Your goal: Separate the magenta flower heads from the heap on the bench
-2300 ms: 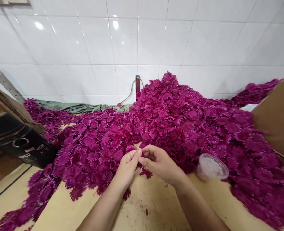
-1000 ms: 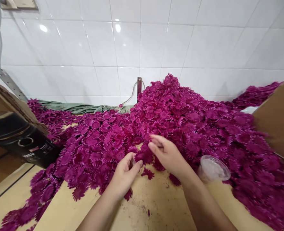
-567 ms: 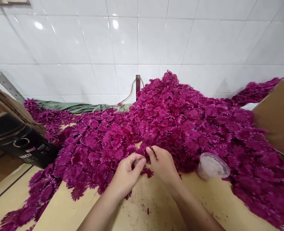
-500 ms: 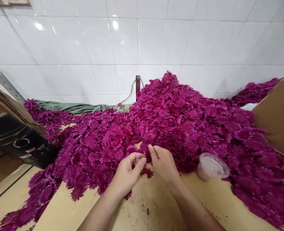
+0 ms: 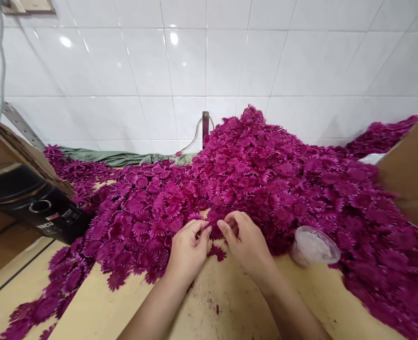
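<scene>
At the front edge of a large heap of magenta artificial flowers (image 5: 244, 167), my two hands are close together. My left hand (image 5: 189, 245) pinches a magenta flower (image 5: 215, 231) between thumb and fingers. On the other side of that flower is my right hand (image 5: 246, 243), its fingers curled and its thumb tip at the petals. Whatever is between its fingertips is too small to make out. Just below the hands, a loose magenta flower piece (image 5: 217, 252) lies on the tan tabletop (image 5: 226, 297).
A clear round plastic tub (image 5: 315, 246) with whitish contents stands right of my right hand. A tilted black canister (image 5: 35, 203) leans at the left by a cardboard box (image 5: 13, 151). Another cardboard panel (image 5: 410, 174) stands at the right. White tiles (image 5: 123, 61) back the table.
My left hand has turned upward and in. My right hand has opened out a little and shifted right, and a flower now shows between the hands. The view has swung slightly left.
</scene>
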`<control>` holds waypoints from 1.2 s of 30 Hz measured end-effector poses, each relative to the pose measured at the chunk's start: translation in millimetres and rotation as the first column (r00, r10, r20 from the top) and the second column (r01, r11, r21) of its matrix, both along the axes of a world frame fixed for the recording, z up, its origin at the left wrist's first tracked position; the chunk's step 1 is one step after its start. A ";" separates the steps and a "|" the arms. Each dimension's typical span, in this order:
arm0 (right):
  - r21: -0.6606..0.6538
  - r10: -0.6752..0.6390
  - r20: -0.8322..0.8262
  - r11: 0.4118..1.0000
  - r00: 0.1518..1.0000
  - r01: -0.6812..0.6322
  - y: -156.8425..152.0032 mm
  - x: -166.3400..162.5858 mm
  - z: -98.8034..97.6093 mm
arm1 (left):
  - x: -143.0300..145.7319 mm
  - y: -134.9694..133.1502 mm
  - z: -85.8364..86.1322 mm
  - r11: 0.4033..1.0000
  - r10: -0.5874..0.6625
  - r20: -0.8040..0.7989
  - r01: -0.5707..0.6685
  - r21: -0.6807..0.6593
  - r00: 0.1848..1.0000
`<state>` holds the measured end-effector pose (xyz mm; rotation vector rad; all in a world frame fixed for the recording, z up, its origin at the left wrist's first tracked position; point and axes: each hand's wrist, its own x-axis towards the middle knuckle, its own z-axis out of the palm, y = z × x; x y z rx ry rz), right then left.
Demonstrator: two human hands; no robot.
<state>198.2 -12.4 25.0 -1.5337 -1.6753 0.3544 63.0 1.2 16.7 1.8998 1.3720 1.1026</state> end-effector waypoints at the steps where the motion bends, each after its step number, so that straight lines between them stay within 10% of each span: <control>1: 0.039 0.011 -0.005 0.999 1.000 -0.011 -1.5 -0.8 1.7 | -0.4 -0.4 1.2 1.000 0.005 -0.033 -0.004 0.027 0.999; 7: 0.048 0.252 -0.159 0.968 0.955 -0.247 2.0 -6.4 5.9 | 0.5 0.6 1.7 1.000 -0.004 -0.075 0.006 0.028 0.997; 21: 0.085 0.300 -0.418 0.953 0.857 -0.292 6.2 -3.5 6.1 | -0.8 -3.7 3.3 0.872 -0.185 0.494 0.374 -0.315 0.849; 36: 0.104 -0.271 -0.463 0.929 0.844 0.355 61.0 1.4 14.5 | -6.2 -23.8 8.7 0.990 -0.108 0.264 0.128 -0.060 0.958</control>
